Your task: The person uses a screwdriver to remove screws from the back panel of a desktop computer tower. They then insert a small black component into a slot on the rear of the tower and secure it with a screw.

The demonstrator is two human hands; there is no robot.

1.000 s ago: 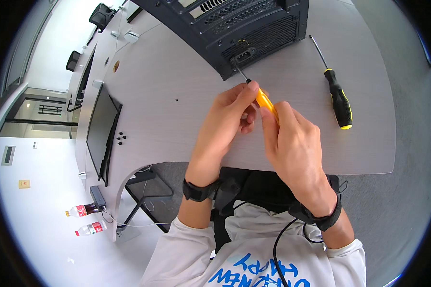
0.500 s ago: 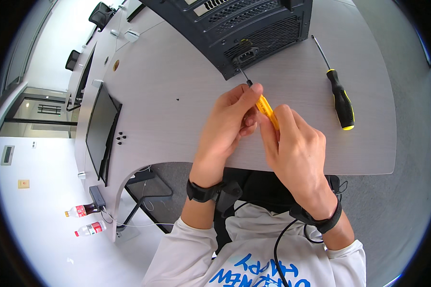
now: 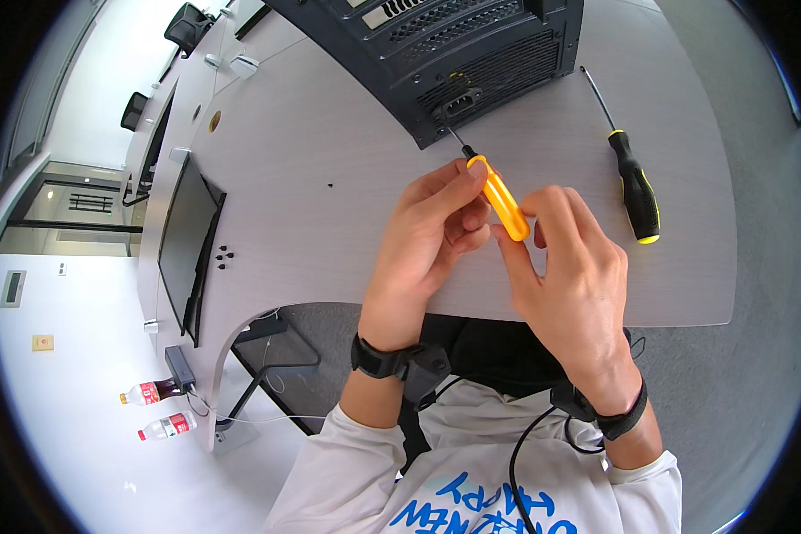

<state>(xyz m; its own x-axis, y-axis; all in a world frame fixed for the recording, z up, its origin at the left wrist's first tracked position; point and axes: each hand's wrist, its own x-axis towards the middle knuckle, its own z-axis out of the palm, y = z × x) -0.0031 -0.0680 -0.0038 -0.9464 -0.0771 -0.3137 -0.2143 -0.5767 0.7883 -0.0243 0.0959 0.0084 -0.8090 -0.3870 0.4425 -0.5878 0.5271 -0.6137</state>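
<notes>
An orange screwdriver (image 3: pixel 500 198) is held between both hands over the grey desk (image 3: pixel 311 178). The left hand (image 3: pixel 432 236) is closed around its upper part, with the fingertips (image 3: pixel 477 169) laid on the top of the handle near the shaft. The right hand (image 3: pixel 571 271) is closed on the lower end of the handle, which is pinched between thumb and fingers. The thin dark shaft is angled up and away from the hands, and its tip is set at the lower edge of a black computer case (image 3: pixel 472 53) just beyond the left fingertips; whether the tip is seated in a screw cannot be told. A second screwdriver (image 3: pixel 630 173), with a black and yellow handle, is laid on the desk just beyond and to the right of the right hand, untouched. A dark monitor (image 3: pixel 187 245) is seen well to the left of the left hand. Black bands are worn on both wrists.
</notes>
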